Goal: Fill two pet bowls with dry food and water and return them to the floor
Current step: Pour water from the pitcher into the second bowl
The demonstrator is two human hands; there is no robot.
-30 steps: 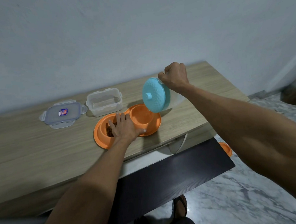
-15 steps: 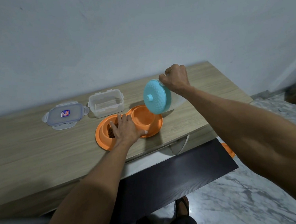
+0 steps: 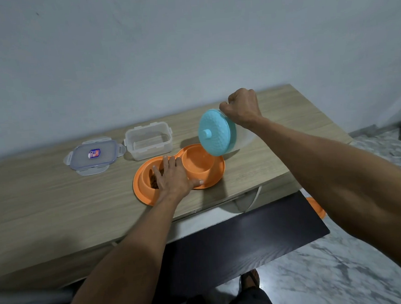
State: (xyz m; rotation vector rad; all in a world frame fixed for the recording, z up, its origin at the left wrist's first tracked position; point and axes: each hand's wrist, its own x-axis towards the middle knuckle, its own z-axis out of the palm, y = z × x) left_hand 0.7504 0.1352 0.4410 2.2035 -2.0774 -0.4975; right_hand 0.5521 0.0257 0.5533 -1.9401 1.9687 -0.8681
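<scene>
An orange double pet bowl [image 3: 211, 182] lies on the wooden table [image 3: 55, 200]. Its left cup holds brown dry food [image 3: 153, 180]; its right cup [image 3: 196, 162] looks orange inside, and I cannot tell whether it holds water. My left hand [image 3: 172, 177] rests flat on the bowl's middle, fingers spread over the food cup. My right hand [image 3: 240, 107] grips the handle of a clear jug with a turquoise lid [image 3: 216, 133]. The jug is tipped on its side, lid facing me, over the right cup.
An empty clear plastic container [image 3: 149, 143] stands behind the bowl, with its lid [image 3: 94, 155] lying flat to the left. A dark shelf [image 3: 248, 238] juts out below the table. Another orange item [image 3: 316, 208] lies on the marble floor at right. My feet show at the bottom.
The jug has stayed tipped over the right cup, shifting only slightly. My left hand has kept its place on the bowl.
</scene>
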